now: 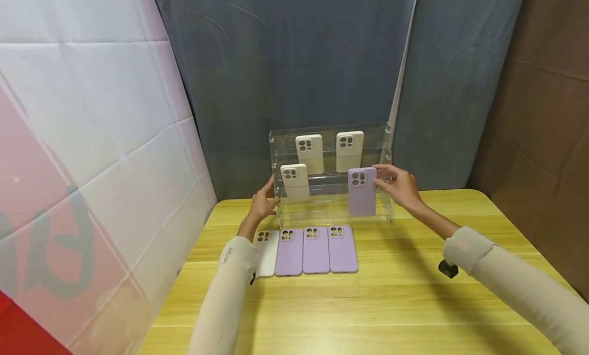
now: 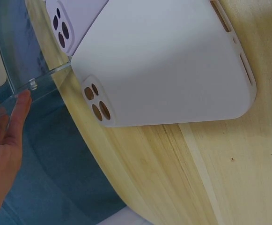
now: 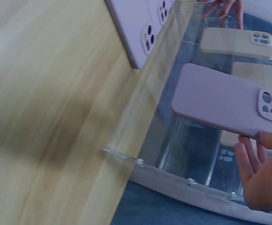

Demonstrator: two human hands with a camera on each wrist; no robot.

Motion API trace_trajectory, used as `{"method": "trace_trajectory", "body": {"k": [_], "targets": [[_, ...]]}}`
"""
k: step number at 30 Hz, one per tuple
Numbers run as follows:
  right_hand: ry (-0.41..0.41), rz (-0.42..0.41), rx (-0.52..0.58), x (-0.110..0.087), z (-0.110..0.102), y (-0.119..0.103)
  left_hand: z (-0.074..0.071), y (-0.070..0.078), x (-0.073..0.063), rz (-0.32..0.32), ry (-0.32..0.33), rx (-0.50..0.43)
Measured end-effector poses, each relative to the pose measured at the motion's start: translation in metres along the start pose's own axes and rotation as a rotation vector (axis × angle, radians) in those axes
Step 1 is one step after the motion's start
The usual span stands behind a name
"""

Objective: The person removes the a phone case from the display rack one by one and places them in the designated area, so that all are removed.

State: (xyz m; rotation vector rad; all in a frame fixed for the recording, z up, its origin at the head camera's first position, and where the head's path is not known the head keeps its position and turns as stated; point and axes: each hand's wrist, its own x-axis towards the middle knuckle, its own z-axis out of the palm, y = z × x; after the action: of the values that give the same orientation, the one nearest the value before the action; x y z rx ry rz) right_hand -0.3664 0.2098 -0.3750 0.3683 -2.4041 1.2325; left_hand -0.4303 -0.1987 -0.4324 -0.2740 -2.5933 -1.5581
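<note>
My right hand [image 1: 401, 187] pinches a lilac phone case [image 1: 362, 194] by its side edge, between thumb and fingers. The case is held upright, camera cutouts at the top, over the right part of a clear acrylic display stand [image 1: 329, 218]. At the stand's left side panel, my left hand [image 1: 263, 204] grips the edge, thumb toward the front. Three white phone cases lean on the stand: one upper left [image 1: 310, 154], one upper right [image 1: 349, 151], one lower left [image 1: 295, 182]. In the right wrist view the held lilac case [image 3: 220, 97] hangs in front of the tiers.
A row of cases lies flat before the stand: a white case [image 1: 267, 255], partly behind the left sleeve, then three lilac ones, the rightmost lilac case [image 1: 342, 250] included. They rest on a wooden table [image 1: 368, 309]. A grey curtain [image 1: 322, 58] hangs behind.
</note>
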Motion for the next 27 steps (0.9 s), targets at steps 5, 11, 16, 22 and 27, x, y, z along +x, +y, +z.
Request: {"method": "trace_trajectory", "body": {"k": [5,11,16,22,27], "targets": [[-0.023,0.012,0.022,-0.011,0.004,0.013,0.0,0.002,-0.001,-0.002,0.002,-0.005],[-0.057,0.043,0.042,-0.024,0.008,0.027,0.001,0.0,0.001,-0.011,0.004,-0.005],[-0.087,0.107,0.079,-0.033,0.011,0.035,0.001,-0.002,0.002,-0.011,0.003,-0.003],[-0.095,0.148,0.087,-0.042,0.015,0.044,0.002,-0.005,0.004,-0.007,0.002,0.002],[-0.127,0.169,0.11,-0.047,0.019,0.05,0.001,-0.006,0.006,-0.012,-0.002,-0.004]]}}
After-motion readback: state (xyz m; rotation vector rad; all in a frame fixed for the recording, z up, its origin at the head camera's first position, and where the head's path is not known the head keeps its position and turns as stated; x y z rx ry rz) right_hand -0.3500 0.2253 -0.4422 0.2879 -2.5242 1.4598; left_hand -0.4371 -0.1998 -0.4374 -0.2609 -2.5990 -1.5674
